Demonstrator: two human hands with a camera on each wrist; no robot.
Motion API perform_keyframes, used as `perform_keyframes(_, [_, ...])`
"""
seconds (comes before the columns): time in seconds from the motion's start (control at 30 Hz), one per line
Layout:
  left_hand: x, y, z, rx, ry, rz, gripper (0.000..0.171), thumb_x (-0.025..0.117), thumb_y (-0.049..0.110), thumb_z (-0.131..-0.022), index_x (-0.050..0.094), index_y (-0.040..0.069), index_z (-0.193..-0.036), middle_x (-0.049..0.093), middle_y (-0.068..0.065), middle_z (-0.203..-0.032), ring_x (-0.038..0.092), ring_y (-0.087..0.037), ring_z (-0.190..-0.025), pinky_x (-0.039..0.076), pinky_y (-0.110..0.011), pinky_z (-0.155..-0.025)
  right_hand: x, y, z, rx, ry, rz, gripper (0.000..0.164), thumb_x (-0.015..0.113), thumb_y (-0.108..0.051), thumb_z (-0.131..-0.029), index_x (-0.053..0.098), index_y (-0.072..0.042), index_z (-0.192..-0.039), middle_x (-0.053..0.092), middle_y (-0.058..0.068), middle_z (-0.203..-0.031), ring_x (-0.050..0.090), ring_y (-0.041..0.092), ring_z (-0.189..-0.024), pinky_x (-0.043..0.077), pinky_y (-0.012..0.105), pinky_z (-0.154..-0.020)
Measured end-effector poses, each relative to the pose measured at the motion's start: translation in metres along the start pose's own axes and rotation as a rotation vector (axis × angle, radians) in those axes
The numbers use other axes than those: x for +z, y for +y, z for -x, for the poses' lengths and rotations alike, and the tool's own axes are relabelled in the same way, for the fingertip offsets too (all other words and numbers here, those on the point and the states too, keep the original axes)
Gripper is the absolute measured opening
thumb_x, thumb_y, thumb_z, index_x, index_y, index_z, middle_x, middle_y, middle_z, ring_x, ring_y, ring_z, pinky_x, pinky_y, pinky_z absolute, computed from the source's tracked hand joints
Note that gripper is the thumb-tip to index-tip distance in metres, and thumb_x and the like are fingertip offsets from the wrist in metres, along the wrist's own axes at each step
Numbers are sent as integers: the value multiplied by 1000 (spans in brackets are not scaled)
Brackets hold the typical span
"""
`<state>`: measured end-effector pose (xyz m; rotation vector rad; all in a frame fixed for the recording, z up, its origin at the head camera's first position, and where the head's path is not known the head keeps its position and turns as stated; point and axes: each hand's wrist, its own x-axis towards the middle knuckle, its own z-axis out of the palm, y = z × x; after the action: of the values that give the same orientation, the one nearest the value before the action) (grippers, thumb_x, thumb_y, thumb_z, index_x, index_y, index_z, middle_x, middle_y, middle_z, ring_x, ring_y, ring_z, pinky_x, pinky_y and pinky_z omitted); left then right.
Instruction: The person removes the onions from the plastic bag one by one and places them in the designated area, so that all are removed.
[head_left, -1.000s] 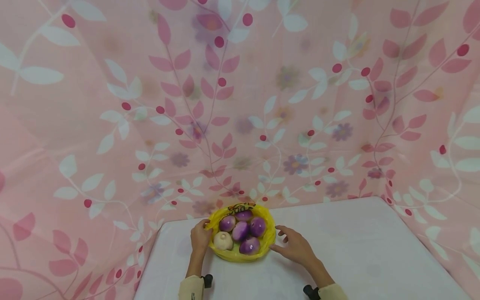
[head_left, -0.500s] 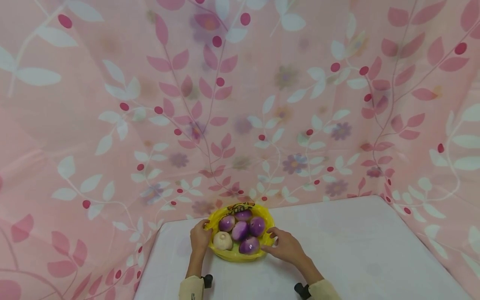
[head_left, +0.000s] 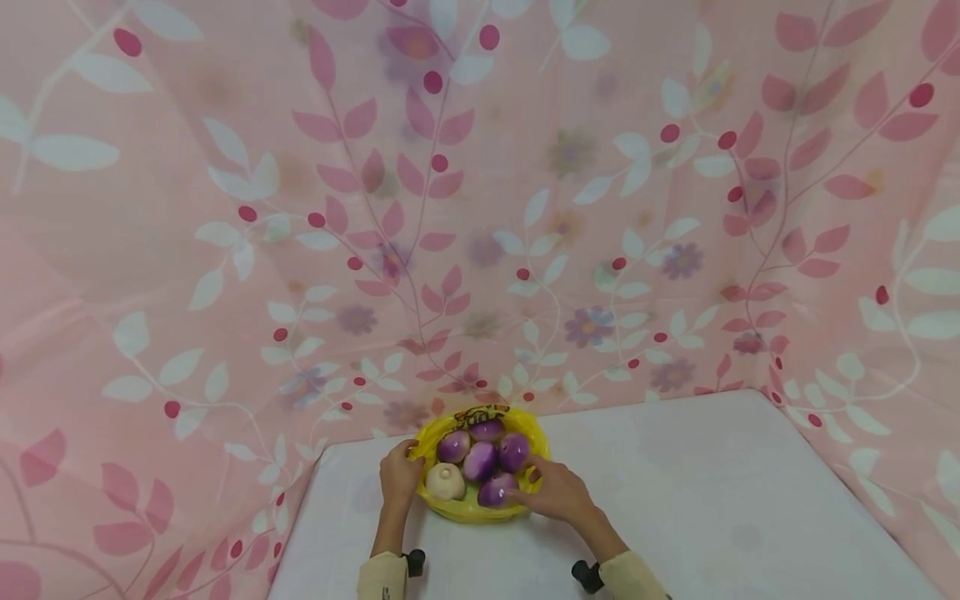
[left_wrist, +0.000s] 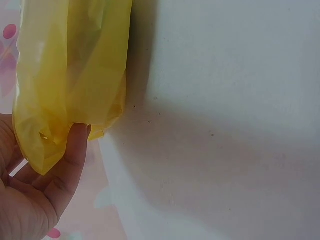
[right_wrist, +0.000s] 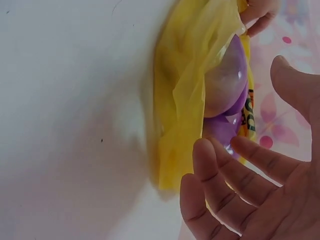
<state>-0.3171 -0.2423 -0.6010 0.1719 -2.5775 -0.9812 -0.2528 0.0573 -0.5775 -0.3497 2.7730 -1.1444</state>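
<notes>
A yellow plastic bag (head_left: 480, 514) stands with its mouth spread wide near the table's back edge. Inside lie several glossy, round vegetables, purple with paler patches (head_left: 481, 461), and a cream-coloured one with a knob on top (head_left: 446, 482). My left hand (head_left: 400, 475) grips the bag's left rim; the left wrist view shows fingers and thumb about the yellow film (left_wrist: 75, 60). Over the bag's right rim reaches my right hand (head_left: 558, 493), its fingertips close to the purple vegetables. In the right wrist view its thumb and fingers are spread apart with nothing between them.
A white-covered table (head_left: 690, 492) extends to the right and in front of the bag. Behind it hangs a pink cloth (head_left: 480, 250) printed with leaves and flowers. Dark straps with small mounts (head_left: 587, 576) sit at the cuffs of both beige sleeves.
My right hand has moved left, from beside the bag to over its right rim and close to the purple vegetables. The left hand keeps its grip on the rim.
</notes>
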Motion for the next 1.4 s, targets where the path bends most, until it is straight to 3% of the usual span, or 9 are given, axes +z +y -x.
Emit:
perform_keyframes(0.17, [0, -1, 0, -3, -1, 0, 28, 75, 0, -79, 72, -2, -107, 70, -25, -98, 67, -41, -88, 55, -52, -73, 5, -7, -1, 17, -12, 5, 62, 71, -57, -80, 60, -7, -115, 63, 6, -96, 52, 17, -72, 45, 34, -57])
perform_keyframes(0.4, [1, -2, 0, 22, 21, 3, 28, 75, -1, -78, 72, -2, -106, 70, -25, -96, 67, -41, -86, 55, -52, -70, 14, -13, -4, -2, 46, 88, 57, 71, -57, -81, 61, -9, -110, 58, -2, -81, 49, 15, -67, 42, 33, -56])
perform_keyframes(0.53, [1, -2, -1, 4, 13, 1, 28, 76, 0, -79, 72, -1, -107, 70, -24, -98, 67, -41, -89, 55, -52, -74, 18, -16, -5, 15, 63, 110, 56, 70, -59, -80, 60, -11, -106, 55, -3, -77, 49, 16, -63, 43, 33, -54])
perform_keyframes(0.97, [0, -1, 0, 11, -7, -2, 29, 75, -1, -80, 71, -3, -109, 70, -25, -99, 66, -43, -91, 55, -53, -75, 34, -24, -11, 83, 108, 143, 61, 71, -64, -77, 59, -9, -103, 53, -1, -74, 48, 18, -64, 41, 34, -55])
perform_keyframes(1.4, [-1, -1, 0, 7, -8, -4, 28, 75, 0, -79, 72, -1, -106, 70, -24, -97, 66, -40, -90, 54, -52, -75, 40, -26, -12, 62, 101, 153, 65, 74, -59, -78, 60, -4, -110, 58, 3, -75, 54, 18, -64, 46, 36, -55])
